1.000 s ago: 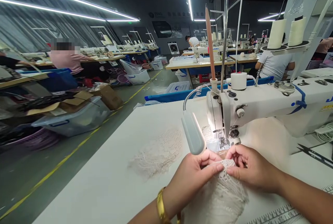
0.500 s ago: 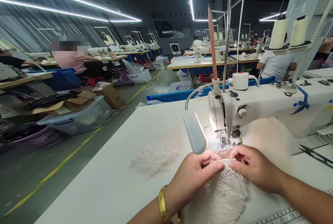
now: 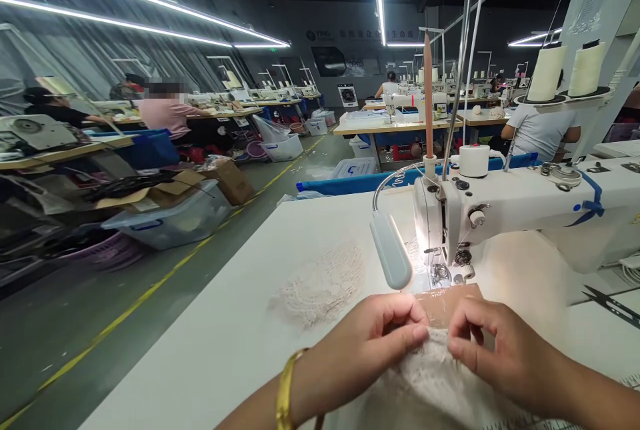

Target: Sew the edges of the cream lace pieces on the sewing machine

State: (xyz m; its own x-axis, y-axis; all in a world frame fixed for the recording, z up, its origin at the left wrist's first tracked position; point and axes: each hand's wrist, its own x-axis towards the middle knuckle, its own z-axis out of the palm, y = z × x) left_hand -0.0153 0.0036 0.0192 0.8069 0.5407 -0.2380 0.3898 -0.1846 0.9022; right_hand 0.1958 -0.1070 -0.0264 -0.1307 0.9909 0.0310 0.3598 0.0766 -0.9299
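Note:
Between my two hands a piece of cream lace fabric (image 3: 425, 377) is pinched by its upper edge, its lower part drooping toward me. My left hand (image 3: 385, 343) closes thumb on fingers at the left of that edge; a gold bangle circles the wrist. At the right of the same edge, my right hand (image 3: 490, 343) is also pinching. Just beyond my fingers a brown patch (image 3: 445, 303) lies before the presser foot (image 3: 440, 275) of the white sewing machine (image 3: 505, 207). Another lace piece (image 3: 325, 283) rests flat on the white table (image 3: 240, 310), left of the machine.
A grey lamp head (image 3: 391, 253) on a bent metal neck hangs close left of the needle. Black thread snips (image 3: 613, 307) lie at the right, and a ruler marking (image 3: 631, 380) shows at lower right. Thread cones (image 3: 547, 73) stand above the machine. Other people work at machines beyond.
My hands have drawn the lace edge toward me, away from the presser foot, uncovering more of the brown patch. The camera view has turned slightly left.

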